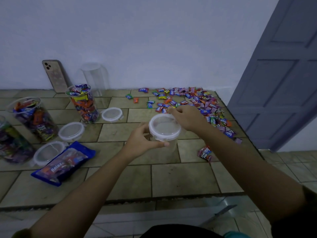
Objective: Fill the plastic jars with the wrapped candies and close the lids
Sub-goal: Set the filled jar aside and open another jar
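1. Forearms: both reach from the near edge over the table (180, 177) to its middle.

2. Left hand (142, 141): wrapped round the jar (167, 146) from the left. The thumb lies across the jar's near side just under the lid, and the fingers (144, 126) curl round the far left. Firm hold.

3. Right hand (187, 117): fingers curled down on the far right rim of the lid (164, 127), seemingly gripping it. Whether it also holds a candy cannot be told.

4. Jar: clear and empty, upright at table centre, lid seated on top (so it must open before any filling).

5. Candies (202, 102): a loose heap at the far right, just past the right hand, running to the table's right edge.

6. Full jars (84, 103): three at the left, uncovered, with three spare lids (71, 131) lying beside them. A bag (63, 164) lies near left.

7. Risks, as judged:
- A stiff lid could release suddenly. The empty jar is light and would jerk or tip in the left hand.
- The right wrist hangs close over the heap, and a sweep outward could push candies off the right edge.
- The freed lid could be mixed up with the spares.

8. Relation to fingers: the lid rim sits directly under the right fingertips. The jar wall is enclosed between the left thumb and fingers, below the lid.
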